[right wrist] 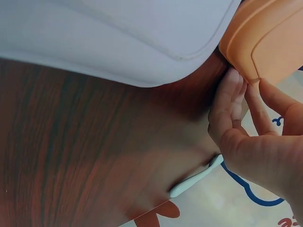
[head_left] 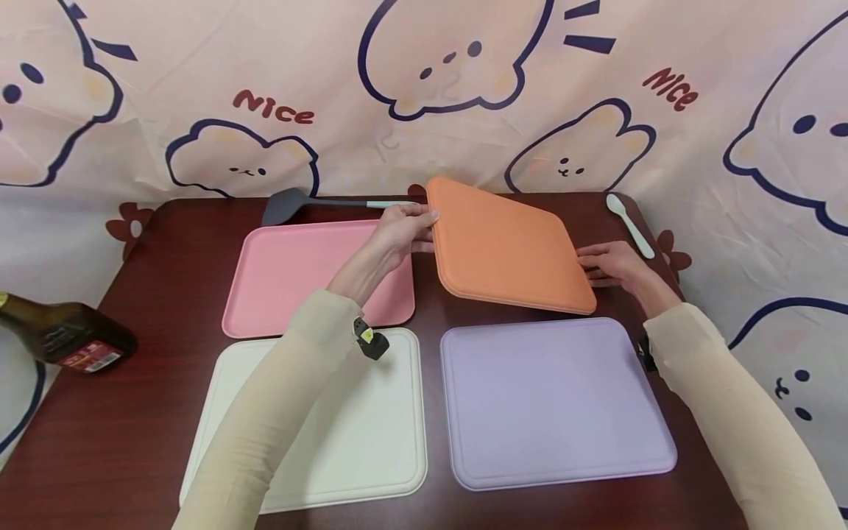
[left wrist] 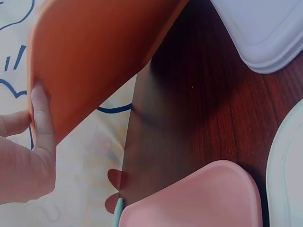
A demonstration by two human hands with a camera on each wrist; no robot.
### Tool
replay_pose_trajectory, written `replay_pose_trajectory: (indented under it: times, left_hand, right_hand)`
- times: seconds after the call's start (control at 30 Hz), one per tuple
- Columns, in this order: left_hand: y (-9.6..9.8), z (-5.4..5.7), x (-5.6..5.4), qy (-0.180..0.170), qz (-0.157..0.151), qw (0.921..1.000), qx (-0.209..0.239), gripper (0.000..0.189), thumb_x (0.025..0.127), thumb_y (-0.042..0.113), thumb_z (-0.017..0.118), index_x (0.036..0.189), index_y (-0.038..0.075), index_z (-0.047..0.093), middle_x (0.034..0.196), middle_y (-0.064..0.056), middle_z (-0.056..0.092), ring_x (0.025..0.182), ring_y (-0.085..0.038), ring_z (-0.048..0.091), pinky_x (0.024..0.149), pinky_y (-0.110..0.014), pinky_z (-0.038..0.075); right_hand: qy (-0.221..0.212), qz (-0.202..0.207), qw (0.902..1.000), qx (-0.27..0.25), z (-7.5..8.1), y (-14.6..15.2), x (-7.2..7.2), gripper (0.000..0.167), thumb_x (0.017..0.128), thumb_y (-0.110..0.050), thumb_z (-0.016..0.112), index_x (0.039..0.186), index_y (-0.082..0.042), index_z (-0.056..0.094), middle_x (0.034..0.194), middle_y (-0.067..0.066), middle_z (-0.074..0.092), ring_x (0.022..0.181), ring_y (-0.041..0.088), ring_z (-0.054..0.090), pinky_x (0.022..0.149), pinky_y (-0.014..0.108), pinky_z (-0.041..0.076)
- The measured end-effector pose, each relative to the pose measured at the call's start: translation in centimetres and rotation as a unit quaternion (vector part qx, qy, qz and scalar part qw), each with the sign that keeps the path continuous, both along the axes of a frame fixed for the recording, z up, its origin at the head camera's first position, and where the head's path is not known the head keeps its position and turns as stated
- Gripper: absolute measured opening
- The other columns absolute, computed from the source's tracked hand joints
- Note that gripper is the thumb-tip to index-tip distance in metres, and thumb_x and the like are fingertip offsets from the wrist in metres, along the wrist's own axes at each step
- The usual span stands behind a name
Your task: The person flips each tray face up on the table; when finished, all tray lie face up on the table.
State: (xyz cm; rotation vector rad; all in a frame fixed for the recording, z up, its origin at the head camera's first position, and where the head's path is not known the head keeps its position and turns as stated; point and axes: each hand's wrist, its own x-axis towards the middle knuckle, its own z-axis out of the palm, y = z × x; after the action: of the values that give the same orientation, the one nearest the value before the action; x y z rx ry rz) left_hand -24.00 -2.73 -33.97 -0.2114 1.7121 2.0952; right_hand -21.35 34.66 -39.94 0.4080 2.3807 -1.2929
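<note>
An orange rectangular tray (head_left: 510, 250) is held tilted above the back right of the table, its left end higher than its right. My left hand (head_left: 400, 230) grips the left edge, thumb on one face and fingers on the other. At the opposite edge, my right hand (head_left: 612, 263) pinches the rim near a corner between thumb and fingers, as the right wrist view shows. Below the orange tray lies a purple tray (head_left: 556, 405). A pink tray (head_left: 285, 276) lies under my left forearm, and a white tray (head_left: 358, 434) lies in front of it, partly covered by my sleeve.
A dark spatula (head_left: 285, 206) with a pale green handle end lies along the back edge. At the back right corner lies a pale spoon (head_left: 629, 224). A brown bottle (head_left: 73, 335) is at the left. Patterned cloth (head_left: 424, 147) hangs behind the dark wooden table (head_left: 86, 434).
</note>
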Motion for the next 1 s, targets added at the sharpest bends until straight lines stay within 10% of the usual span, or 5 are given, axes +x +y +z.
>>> replay_pose_trajectory:
  times: [0.17, 0.3, 0.7, 1.0]
  left_hand:
    - [0.3, 0.3, 0.3, 0.003, -0.005, 0.9999, 0.008, 0.035, 0.096, 0.008, 0.059, 0.129, -0.004, 0.052, 0.082, -0.010, 0.065, 0.063, -0.018, 0.066, 0.057, -0.029, 0.057]
    - [0.6, 0.8, 0.5, 0.017, -0.018, 0.9994, 0.026, 0.033, 0.096, 0.006, 0.060, 0.126, -0.005, 0.053, 0.085, -0.012, 0.065, 0.064, -0.019, 0.067, 0.060, -0.032, 0.058]
    - [1.8, 2.4, 0.7, 0.040, -0.037, 0.9976, 0.044, 0.023, 0.095, 0.008, 0.062, 0.113, -0.004, 0.054, 0.094, -0.018, 0.065, 0.069, -0.024, 0.069, 0.064, -0.036, 0.058]
    - [2.8, 3.4, 1.2, 0.054, -0.034, 0.9962, 0.059, 0.019, 0.094, 0.006, 0.062, 0.109, -0.004, 0.056, 0.093, -0.020, 0.065, 0.068, -0.024, 0.069, 0.065, -0.036, 0.058]
  right_hand:
    - [0.044, 0.035, 0.9978, 0.037, 0.5, -0.7, 1.1, 0.046, 0.100, -0.021, 0.055, 0.135, 0.009, 0.048, 0.118, 0.024, 0.060, 0.081, 0.014, 0.066, 0.076, 0.037, 0.057]
    - [0.155, 0.086, 0.9772, 0.117, 2.1, -2.4, 3.4, 0.038, 0.097, -0.020, 0.059, 0.126, 0.006, 0.058, 0.116, 0.027, 0.062, 0.078, 0.024, 0.066, 0.061, 0.031, 0.056]
    - [0.450, 0.201, 0.8541, 0.165, 4.0, -8.4, 10.3, 0.041, 0.077, -0.012, 0.082, 0.114, -0.006, 0.068, 0.102, 0.008, 0.060, 0.085, 0.021, 0.062, 0.066, 0.041, 0.055]
    - [0.589, 0.153, 0.7359, 0.297, 3.0, -10.6, 11.2, 0.037, 0.075, -0.015, 0.076, 0.110, -0.007, 0.067, 0.094, 0.011, 0.060, 0.073, 0.030, 0.064, 0.038, 0.043, 0.043]
